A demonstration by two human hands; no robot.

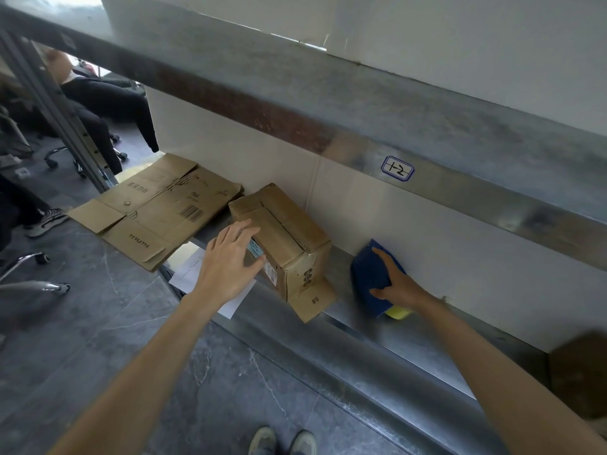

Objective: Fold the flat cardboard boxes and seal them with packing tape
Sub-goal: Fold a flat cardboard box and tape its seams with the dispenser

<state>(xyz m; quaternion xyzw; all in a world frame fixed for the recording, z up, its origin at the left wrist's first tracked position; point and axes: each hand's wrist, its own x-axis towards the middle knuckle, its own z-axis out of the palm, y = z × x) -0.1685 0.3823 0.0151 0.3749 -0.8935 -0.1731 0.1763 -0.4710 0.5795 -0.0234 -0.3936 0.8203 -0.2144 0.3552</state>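
Left hand (226, 261) flat against assembled brown cardboard box (289, 231); right hand (399, 284) holds blue tape dispenser (369, 274) right of box; flattened cardboard sheets (154, 208) left of it.

The person is wearing dull grey-green shoes, the left shoe (262, 442) and the right shoe (303, 443) both showing rounded toes that are looking paler than the uppers. Only their front parts are showing. The left hand (230, 257) and the right hand (399, 285) are going uncovered, and both forearms are showing bare as far back as the view is reaching.
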